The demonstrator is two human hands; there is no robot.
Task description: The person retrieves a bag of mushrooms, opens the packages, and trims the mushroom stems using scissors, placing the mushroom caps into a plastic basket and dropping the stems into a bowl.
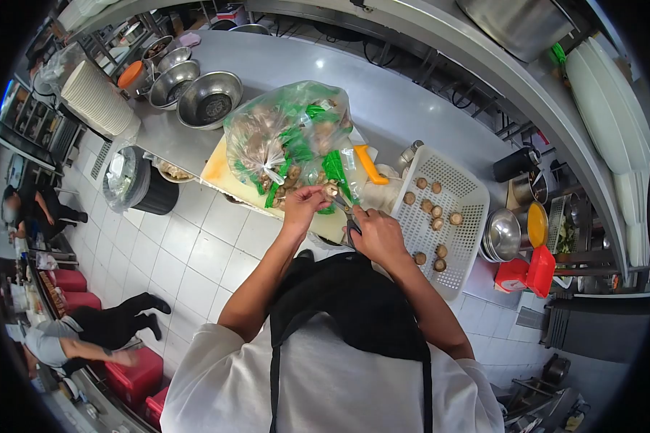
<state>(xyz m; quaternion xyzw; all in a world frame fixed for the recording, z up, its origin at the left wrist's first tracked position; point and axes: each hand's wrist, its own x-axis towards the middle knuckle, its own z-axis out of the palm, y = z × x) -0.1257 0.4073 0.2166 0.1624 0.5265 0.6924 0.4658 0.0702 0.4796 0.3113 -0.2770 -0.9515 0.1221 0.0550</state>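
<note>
My left hand [307,206] pinches a mushroom [331,190] by the front edge of the counter. Dark-handled scissors [352,229] are gripped in my right hand [380,234], their blades pointing toward that mushroom. Just beyond my hands, a clear and green plastic bag [289,119] full of mushrooms lies on a pale cutting board [220,171], with some mushrooms spilling at its near side. To the right, a white perforated basket [471,189] holds several loose mushrooms [437,211], their brown caps showing.
A yellow-orange handle-like object [370,164] lies between bag and basket. Metal bowls [209,99] stand at the back left, near stacked white containers [97,97]. A red scale-like object [531,270] sits right of the basket. Overhead runs a metal shelf [484,54]. Two people are at left.
</note>
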